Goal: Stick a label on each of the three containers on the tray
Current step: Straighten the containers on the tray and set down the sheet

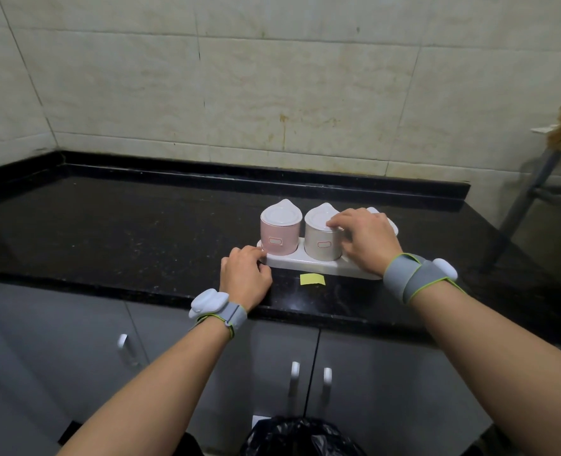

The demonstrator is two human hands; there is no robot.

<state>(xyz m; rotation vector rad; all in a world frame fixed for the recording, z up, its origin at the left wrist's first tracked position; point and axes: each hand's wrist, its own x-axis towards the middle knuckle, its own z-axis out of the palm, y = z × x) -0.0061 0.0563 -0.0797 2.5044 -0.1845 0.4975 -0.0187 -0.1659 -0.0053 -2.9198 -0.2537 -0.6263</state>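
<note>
A white tray (300, 262) stands on the black counter and carries three lidded containers. The pink container (279, 233) is on the left, the beige container (322, 240) in the middle. The third container (391, 225) is mostly hidden behind my right hand (364, 240), whose fingertips rest on the beige container's lid and side. My left hand (244, 274) touches the tray's left end with curled fingers. A yellow label (312, 279) lies flat on the counter just in front of the tray, between my hands.
The black counter (124, 232) meets a tiled wall behind. Grey cabinet doors (305, 373) with white handles sit below. A black bin bag (300, 437) stands at my feet. A metal rack (532, 189) is at the right.
</note>
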